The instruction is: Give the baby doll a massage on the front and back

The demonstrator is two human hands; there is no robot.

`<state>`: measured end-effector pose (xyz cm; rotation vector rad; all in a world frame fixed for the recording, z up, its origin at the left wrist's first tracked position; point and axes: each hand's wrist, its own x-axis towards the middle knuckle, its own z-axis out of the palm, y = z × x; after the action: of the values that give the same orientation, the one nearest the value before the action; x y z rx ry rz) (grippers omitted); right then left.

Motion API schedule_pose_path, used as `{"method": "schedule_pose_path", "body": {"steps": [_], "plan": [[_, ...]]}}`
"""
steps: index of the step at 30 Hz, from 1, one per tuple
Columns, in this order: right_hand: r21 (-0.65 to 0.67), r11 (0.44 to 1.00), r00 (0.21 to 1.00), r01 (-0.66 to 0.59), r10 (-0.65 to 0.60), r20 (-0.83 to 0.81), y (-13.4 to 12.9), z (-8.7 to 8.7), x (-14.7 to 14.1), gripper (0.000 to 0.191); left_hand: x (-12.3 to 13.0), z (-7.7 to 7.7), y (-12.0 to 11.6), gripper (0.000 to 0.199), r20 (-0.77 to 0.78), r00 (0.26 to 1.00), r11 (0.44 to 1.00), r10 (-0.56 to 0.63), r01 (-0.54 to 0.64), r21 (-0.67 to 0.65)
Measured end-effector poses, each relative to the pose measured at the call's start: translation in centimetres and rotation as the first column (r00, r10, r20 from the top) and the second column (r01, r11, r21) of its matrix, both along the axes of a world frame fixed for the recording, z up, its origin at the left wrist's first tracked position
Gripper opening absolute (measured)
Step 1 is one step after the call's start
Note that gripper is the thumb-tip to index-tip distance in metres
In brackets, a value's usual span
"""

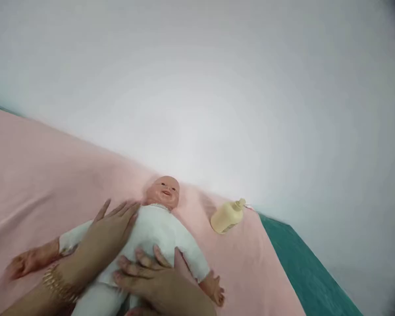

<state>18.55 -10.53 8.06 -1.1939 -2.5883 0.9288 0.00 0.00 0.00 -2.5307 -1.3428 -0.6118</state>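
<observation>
A baby doll [158,224] in white clothes lies on its back, arms spread wide, on a pink sheet [69,175]. My left hand [113,230] rests with outstretched fingers on the doll's chest and shoulder, at the left of the picture; a gold bracelet [54,283] circles that wrist. Lower down, my right hand [151,274] lies over the doll's belly with its fingers spread. Slight motion blur softens both hands. The doll's lower legs are out of the picture.
A pale yellow pump bottle [228,216] stands on the sheet to the right of the doll's head. Behind everything rises a white wall [197,87]. Green surface [303,263] shows beyond the sheet's right edge.
</observation>
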Motion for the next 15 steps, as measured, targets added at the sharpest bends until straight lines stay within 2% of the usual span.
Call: {"method": "schedule_pose_path", "body": {"steps": [6,11,15], "plan": [[-0.012,0.986,0.984,0.166,-0.165,0.074,0.7,1.4,0.0,0.068,0.1,0.7,-0.3,0.054,0.048,0.999,0.997,-0.003,0.006,-0.074],[-0.020,0.947,0.928,0.321,-0.310,0.206,1.9,0.9,0.7,0.078,0.4,1.5,-0.4,0.054,0.157,0.986,0.990,0.052,-0.030,-0.140],[-0.064,0.909,0.891,0.412,-0.387,0.236,2.2,0.6,1.8,0.082,0.5,1.4,-0.4,0.055,0.167,0.984,0.987,0.059,-0.032,-0.160]]}}
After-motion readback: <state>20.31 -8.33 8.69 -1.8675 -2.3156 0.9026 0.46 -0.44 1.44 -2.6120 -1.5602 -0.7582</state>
